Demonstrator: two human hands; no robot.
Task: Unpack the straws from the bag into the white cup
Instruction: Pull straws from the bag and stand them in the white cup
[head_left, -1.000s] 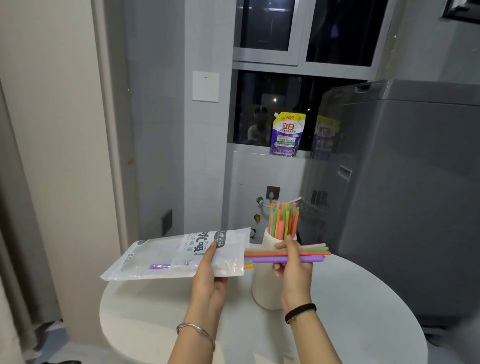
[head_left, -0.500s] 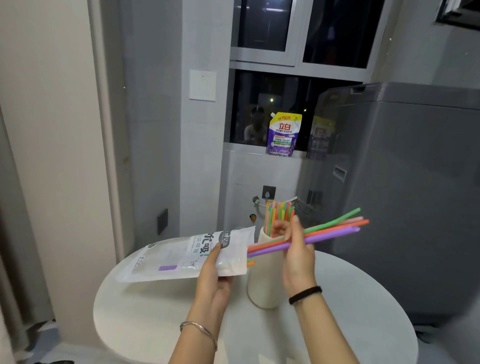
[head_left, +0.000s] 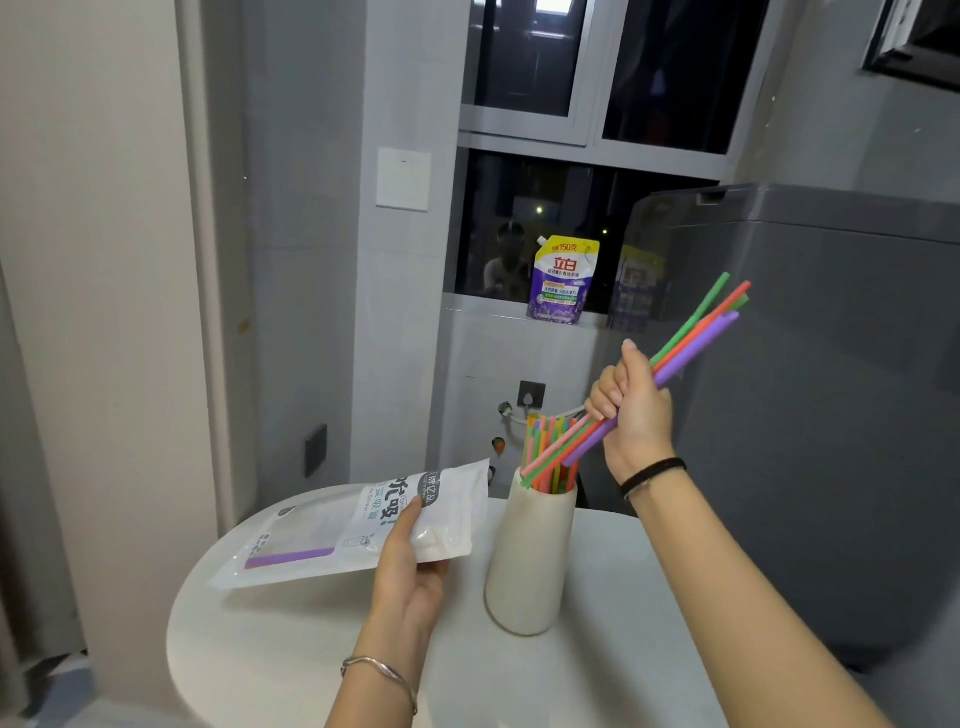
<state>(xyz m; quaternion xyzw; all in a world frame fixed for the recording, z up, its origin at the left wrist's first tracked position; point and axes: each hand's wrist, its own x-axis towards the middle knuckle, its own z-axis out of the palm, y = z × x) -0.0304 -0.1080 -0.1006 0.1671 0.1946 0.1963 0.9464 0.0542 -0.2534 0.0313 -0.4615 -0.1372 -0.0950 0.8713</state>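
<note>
The right hand (head_left: 631, 410) is closed in a fist round a small bundle of straws (head_left: 696, 338), green, orange, pink and purple, gripping it near the middle, just above and to the right of the white cup (head_left: 530, 561). The bundle slants: its upper ends point up and away to the cup's right, and its lower tips reach the left side of the cup's mouth. Whether they are already past the rim cannot be told.

The cup stands upright on the round white bench (head_left: 597, 675). It holds a cluster of upright straws (head_left: 545, 436) in yellow, green, orange and blue.

To the left of the cup, the left hand (head_left: 410, 561) grips the straw bag (head_left: 363, 525) by the end nearest the cup, thumb on top and fingers beneath. The bag lies roughly flat, its far end stretching away from the cup. Through its clear panel one purple straw (head_left: 291, 557) shows inside.

A silver bracelet (head_left: 379, 670) sits on the left wrist and a black band (head_left: 652, 470) on the right.

Behind the cup, a purple detergent pouch (head_left: 563, 280) stands on the window sill. A grey washing machine (head_left: 831, 364) rises to the cup's right.
</note>
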